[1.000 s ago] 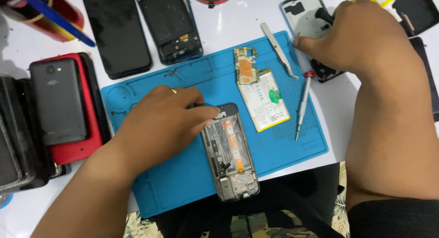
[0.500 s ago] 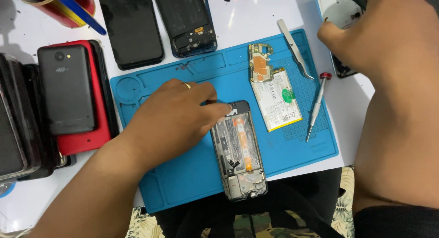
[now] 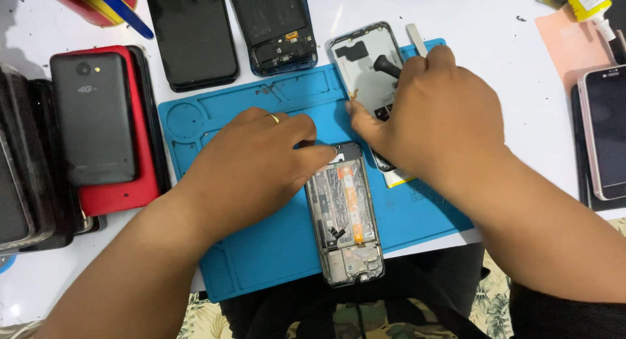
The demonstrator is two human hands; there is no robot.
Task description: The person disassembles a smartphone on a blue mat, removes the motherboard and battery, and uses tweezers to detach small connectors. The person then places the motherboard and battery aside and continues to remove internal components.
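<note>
**Opened phone pinned, back shell gripped**

While spread under both hands, wide blue silicone repair mat point(image 3: 261, 261). Beneath left hand point(image 3: 251, 166) fingers, pressed flat: opened black phone chassis with orange strip point(image 3: 343, 215). Clasped in right hand point(image 3: 433, 114) fingers, above chassis: pale grey plastic back shell point(image 3: 365, 62).

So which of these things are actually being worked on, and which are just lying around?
In hand:
- opened phone, top end under the left hand
- pale back cover, held by the right hand
- blue work mat beneath them

Lying about:
- red phone stack
- two dark phones above the mat
- pink-rimmed phone
- glue bottle
</note>
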